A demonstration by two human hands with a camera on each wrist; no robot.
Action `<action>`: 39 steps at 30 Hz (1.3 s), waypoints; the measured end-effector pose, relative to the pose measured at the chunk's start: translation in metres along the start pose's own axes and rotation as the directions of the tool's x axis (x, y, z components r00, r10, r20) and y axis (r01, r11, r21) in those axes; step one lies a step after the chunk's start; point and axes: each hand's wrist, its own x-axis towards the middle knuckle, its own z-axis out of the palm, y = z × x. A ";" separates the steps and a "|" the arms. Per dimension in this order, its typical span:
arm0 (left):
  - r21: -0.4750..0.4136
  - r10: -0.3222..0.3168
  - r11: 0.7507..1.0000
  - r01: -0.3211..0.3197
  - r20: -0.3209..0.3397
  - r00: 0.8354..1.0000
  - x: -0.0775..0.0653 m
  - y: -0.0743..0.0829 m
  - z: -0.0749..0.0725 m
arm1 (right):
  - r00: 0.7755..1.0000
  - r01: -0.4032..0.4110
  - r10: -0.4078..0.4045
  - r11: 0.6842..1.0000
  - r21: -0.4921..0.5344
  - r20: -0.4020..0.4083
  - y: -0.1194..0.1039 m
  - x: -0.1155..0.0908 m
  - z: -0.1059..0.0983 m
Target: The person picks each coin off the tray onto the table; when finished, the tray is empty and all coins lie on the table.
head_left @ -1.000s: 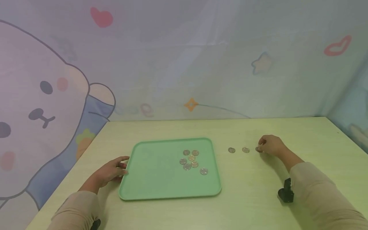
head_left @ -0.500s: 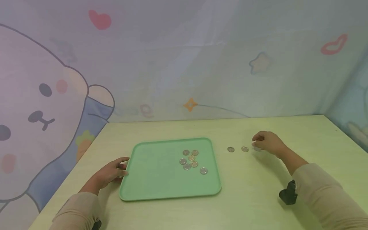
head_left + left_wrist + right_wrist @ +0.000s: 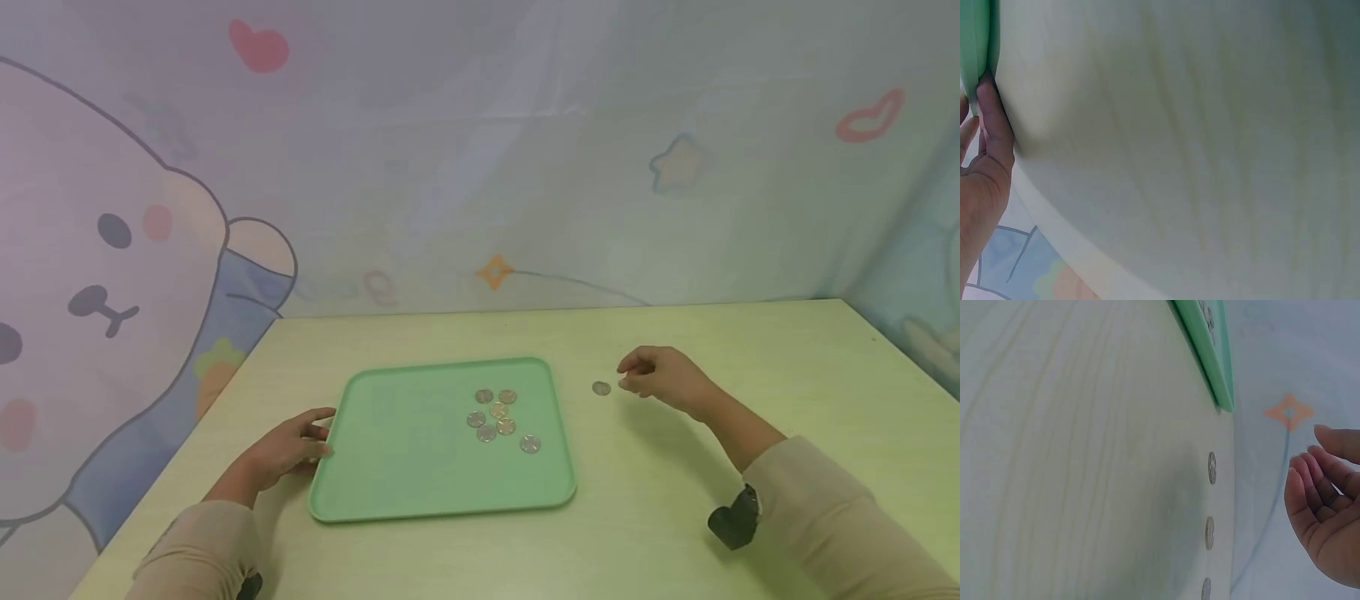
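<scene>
Thumb apart from loosely bent fingers, the right hand (image 3: 667, 379) holds nothing over the worktop (image 3: 637, 508), near a row of coins (image 3: 1210, 532). Likely between placements, it next calls for a thumb-and-finger pinch on the loose coins (image 3: 506, 427), farther left on the green tray (image 3: 405, 467), whose rim the left hand (image 3: 285, 454) grips.

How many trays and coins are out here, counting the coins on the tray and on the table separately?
Green tray: 1
Tray coins: 7
Table coins: 3, one cut off by the right wrist view's bottom edge
Total: 11
</scene>
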 end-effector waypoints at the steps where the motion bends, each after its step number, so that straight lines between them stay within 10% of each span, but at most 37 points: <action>1: 0.000 0.000 1.000 0.000 0.001 1.000 0.000 0.000 0.000 | 1.000 0.006 -0.006 1.000 0.010 0.004 -0.002 0.000 0.002; 39: -0.001 0.016 1.000 -0.016 0.002 1.000 -0.003 -0.001 0.001 | 0.972 0.140 -0.148 0.989 0.056 0.183 -0.032 0.019 0.085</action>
